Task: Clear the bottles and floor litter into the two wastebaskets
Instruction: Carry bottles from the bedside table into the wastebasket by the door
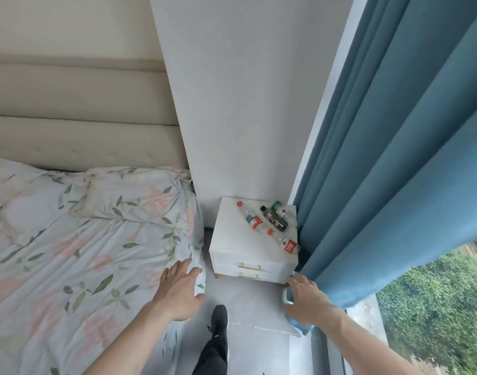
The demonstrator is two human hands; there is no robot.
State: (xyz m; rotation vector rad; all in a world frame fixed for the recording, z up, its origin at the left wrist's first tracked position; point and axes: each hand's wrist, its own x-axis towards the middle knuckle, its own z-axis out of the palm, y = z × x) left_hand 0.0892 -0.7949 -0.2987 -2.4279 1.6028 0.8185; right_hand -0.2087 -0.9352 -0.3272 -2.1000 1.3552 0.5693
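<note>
Several plastic bottles lie on their sides on the white nightstand (pixel 232 247): a clear one with a red cap and red-teal label (pixel 252 219), a dark one (pixel 275 221), a clear green-capped one (pixel 280 209), and a clear one with a red label (pixel 284 240) near the right edge. My left hand (pixel 179 290) hovers with spread fingers over the bed corner. Over a white-rimmed, blue-bagged wastebasket (pixel 286 295) on the floor beside the curtain is my right hand (pixel 307 301), fingers extended; most of the basket is hidden under it.
A bed with floral bedding (pixel 83 253) fills the left. A blue curtain (pixel 394 171) hangs right of the nightstand, with a window beyond it. A dark object (pixel 207 234) sits in the gap between bed and nightstand. My black shoe (pixel 219 318) stands on the pale floor.
</note>
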